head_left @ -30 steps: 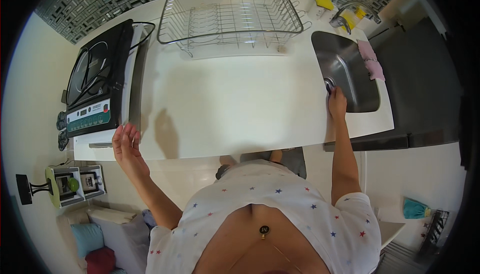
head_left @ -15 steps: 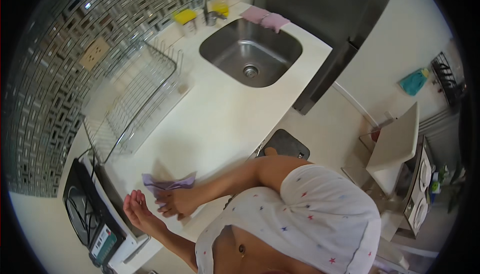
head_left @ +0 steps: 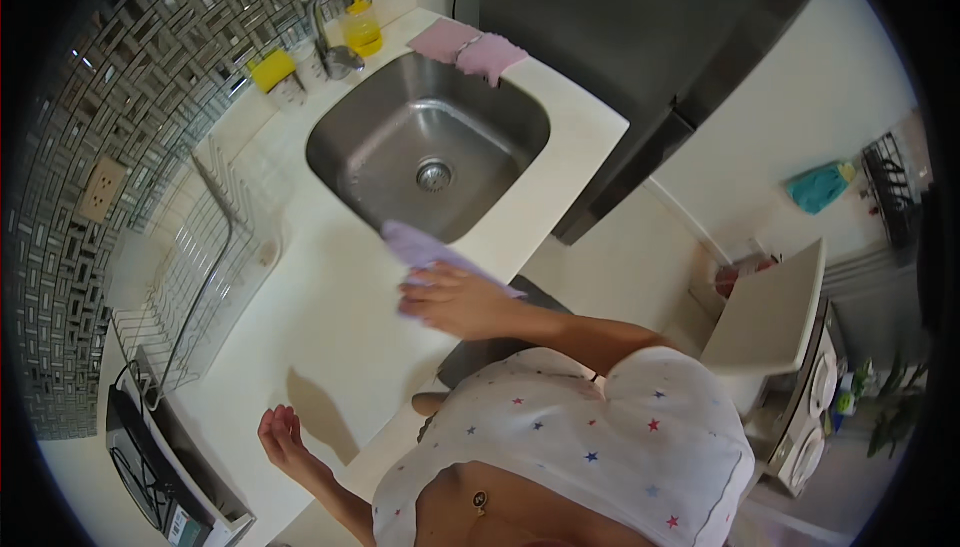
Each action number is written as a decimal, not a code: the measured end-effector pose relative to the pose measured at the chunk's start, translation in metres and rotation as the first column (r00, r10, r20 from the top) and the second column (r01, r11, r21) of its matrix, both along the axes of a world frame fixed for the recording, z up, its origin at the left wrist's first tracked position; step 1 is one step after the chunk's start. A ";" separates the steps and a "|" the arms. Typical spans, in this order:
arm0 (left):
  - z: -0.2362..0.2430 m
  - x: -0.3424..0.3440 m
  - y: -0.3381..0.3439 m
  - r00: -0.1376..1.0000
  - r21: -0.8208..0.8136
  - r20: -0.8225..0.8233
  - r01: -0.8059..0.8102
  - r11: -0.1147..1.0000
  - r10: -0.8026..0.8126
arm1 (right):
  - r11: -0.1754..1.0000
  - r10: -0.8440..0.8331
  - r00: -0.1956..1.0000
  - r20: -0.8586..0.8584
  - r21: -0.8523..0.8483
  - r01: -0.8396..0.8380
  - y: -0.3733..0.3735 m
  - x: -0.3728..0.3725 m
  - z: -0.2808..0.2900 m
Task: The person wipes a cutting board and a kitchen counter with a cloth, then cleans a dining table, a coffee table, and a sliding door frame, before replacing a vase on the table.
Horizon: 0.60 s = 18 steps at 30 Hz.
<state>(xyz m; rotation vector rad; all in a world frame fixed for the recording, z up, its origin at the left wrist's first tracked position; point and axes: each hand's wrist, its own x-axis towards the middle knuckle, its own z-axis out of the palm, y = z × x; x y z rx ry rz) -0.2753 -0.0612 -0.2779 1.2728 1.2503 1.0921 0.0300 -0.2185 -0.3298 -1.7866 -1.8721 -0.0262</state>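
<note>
The right hand is lying palm down, fingers loosely bent, and is holding a thin lavender fabric cloth beneath them on the smooth white countertop. That cloth is spreading out past the fingers, its tip reaching the near edge of the square brushed-steel sink at 12 o'clock from the hand. At 8 o'clock from the right hand, the left hand is hovering above the counter, half open with fingers slightly curled, gripping nothing. A silver wire dish rack is standing at 9 o'clock from the cloth. Around the sink's middle, a fluffy pink cloth is draping over the rim at 1 o'clock, a yellow liquid-filled bottle is standing at 11, and a bright yellow sponge is resting at 10.
</note>
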 end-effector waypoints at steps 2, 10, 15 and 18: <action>0.004 0.047 -0.008 0.997 0.023 -0.033 0.072 0.997 -0.071 | 0.970 -0.125 0.978 0.168 -0.187 0.156 -0.037 0.060 0.019; 0.014 0.204 -0.037 0.876 0.079 -0.181 0.465 0.882 -0.446 | 0.813 -0.571 0.808 0.143 -0.036 0.581 -0.096 0.275 0.008; 0.009 0.306 -0.026 0.577 -0.044 -0.200 0.802 0.595 -0.792 | 0.682 -0.727 0.674 0.134 0.023 0.731 -0.051 0.343 -0.002; 0.001 0.399 -0.011 0.357 0.041 -0.324 0.931 0.364 -0.876 | 0.681 -0.726 0.675 0.132 0.000 0.732 -0.039 0.349 -0.004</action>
